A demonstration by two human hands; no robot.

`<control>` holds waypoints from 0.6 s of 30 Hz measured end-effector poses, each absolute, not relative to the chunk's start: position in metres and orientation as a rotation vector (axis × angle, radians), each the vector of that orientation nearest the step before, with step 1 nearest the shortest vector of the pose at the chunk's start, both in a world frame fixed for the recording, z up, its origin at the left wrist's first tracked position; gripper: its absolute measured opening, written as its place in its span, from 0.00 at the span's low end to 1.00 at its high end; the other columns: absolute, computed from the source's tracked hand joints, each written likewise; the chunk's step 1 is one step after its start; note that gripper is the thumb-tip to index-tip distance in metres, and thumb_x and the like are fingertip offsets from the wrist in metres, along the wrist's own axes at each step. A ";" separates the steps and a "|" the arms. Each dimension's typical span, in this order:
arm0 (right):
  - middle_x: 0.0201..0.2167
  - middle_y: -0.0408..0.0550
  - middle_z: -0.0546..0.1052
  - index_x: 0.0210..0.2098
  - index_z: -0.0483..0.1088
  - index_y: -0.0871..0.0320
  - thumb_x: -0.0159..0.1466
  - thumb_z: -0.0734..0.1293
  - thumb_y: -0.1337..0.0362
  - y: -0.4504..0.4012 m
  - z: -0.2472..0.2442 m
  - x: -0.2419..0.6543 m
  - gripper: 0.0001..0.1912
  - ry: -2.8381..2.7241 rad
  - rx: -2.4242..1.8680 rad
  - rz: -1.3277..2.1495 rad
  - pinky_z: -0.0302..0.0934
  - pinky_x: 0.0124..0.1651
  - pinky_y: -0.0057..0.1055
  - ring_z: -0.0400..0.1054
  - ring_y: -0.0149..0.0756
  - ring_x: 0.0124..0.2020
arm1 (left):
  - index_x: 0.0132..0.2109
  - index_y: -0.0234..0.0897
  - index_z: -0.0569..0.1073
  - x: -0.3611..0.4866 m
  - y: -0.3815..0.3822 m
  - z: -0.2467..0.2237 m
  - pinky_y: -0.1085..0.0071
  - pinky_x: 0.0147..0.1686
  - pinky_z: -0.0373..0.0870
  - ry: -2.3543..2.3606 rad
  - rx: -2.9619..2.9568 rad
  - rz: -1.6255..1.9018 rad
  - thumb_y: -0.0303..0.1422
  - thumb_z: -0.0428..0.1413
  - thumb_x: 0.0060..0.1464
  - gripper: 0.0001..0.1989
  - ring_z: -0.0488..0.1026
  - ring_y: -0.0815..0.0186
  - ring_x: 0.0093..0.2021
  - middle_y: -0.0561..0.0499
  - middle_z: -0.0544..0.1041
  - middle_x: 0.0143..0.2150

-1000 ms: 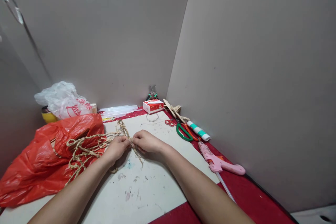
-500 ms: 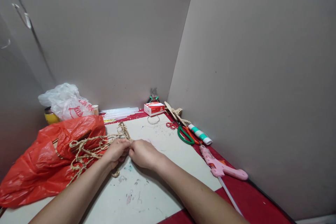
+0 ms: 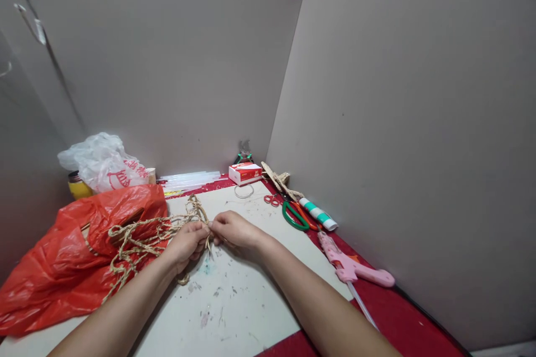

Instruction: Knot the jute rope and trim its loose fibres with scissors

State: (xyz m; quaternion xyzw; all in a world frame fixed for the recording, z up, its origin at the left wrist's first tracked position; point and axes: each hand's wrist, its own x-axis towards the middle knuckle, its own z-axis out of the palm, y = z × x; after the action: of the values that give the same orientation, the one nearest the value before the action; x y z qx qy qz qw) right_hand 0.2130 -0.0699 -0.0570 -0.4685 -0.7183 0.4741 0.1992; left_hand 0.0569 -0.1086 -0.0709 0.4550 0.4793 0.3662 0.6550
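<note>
A long tan braided straw cord (image 3: 134, 228) lies in loose loops across a red plastic bag (image 3: 50, 256) and runs to my hands over the pale board (image 3: 234, 301). My left hand (image 3: 187, 244) is closed, pinching the cord near its end. Close against it, my right hand (image 3: 237, 231) is also closed, its thumb and fingertips pinched on the cord. Loose strand ends hang down between the two hands. Part of the cord stands up just behind the fingers, and another piece shows below my left hand. The exact spot of the grip is partly hidden by the fingers.
Along the right edge lie green-handled scissors (image 3: 295, 217), small red scissors (image 3: 273, 200), a green-and-white roll (image 3: 318, 213) and a pink glue gun (image 3: 355, 268). At the back are a red-and-white box (image 3: 245, 173), clear glue sticks (image 3: 190, 180) and a white plastic bag (image 3: 111, 164). Grey panels enclose the table.
My right hand has moved slightly right and turned, its fingers now pinching beside the left fingertips. Loose strand ends have come into view below the pinch. My left hand has hardly moved.
</note>
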 end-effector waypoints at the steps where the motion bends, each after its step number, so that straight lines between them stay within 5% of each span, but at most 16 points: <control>1: 0.14 0.39 0.64 0.22 0.64 0.61 0.63 0.60 0.60 -0.070 -0.061 0.211 0.15 -2.021 -1.292 1.376 0.45 0.17 0.22 0.52 0.22 0.13 | 0.29 0.37 0.63 0.057 -0.108 -0.072 0.77 0.16 0.34 1.092 1.041 0.828 0.38 0.56 0.45 0.11 0.40 0.78 0.15 0.64 0.49 0.17; 6: 0.13 0.34 0.58 0.23 0.63 0.60 0.63 0.60 0.59 -0.065 -0.072 0.213 0.15 -1.985 -1.298 1.507 0.42 0.15 0.22 0.50 0.21 0.12 | 0.29 0.37 0.66 0.062 -0.109 -0.075 0.77 0.17 0.46 1.181 1.220 0.863 0.41 0.55 0.47 0.12 0.50 0.75 0.16 0.61 0.56 0.16; 10: 0.12 0.33 0.57 0.23 0.61 0.58 0.65 0.56 0.62 -0.062 -0.069 0.221 0.15 -1.904 -1.195 1.850 0.39 0.12 0.21 0.45 0.21 0.09 | 0.27 0.35 0.70 0.063 -0.107 -0.080 0.72 0.31 0.62 1.147 1.547 0.948 0.41 0.53 0.50 0.13 0.67 0.66 0.28 0.50 0.71 0.25; 14: 0.11 0.33 0.57 0.21 0.59 0.58 0.62 0.57 0.67 -0.061 -0.066 0.221 0.12 -1.712 -1.121 2.042 0.35 0.11 0.19 0.45 0.20 0.08 | 0.28 0.36 0.70 0.059 -0.106 -0.082 0.70 0.34 0.62 1.301 1.740 0.990 0.38 0.50 0.52 0.12 0.67 0.62 0.31 0.49 0.73 0.27; 18: 0.09 0.33 0.58 0.19 0.61 0.59 0.59 0.59 0.69 -0.064 -0.070 0.211 0.12 -1.672 -1.234 1.881 0.35 0.10 0.19 0.46 0.20 0.07 | 0.27 0.36 0.70 0.060 -0.110 -0.078 0.72 0.28 0.61 1.302 1.706 0.929 0.34 0.49 0.51 0.10 0.68 0.65 0.27 0.50 0.73 0.24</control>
State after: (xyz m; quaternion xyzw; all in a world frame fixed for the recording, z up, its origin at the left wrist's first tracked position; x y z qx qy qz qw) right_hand 0.2109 -0.0639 -0.0698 -0.4339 -0.5880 0.6615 0.1685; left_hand 0.0595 -0.1103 -0.0777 0.6715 0.5124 0.3657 0.3908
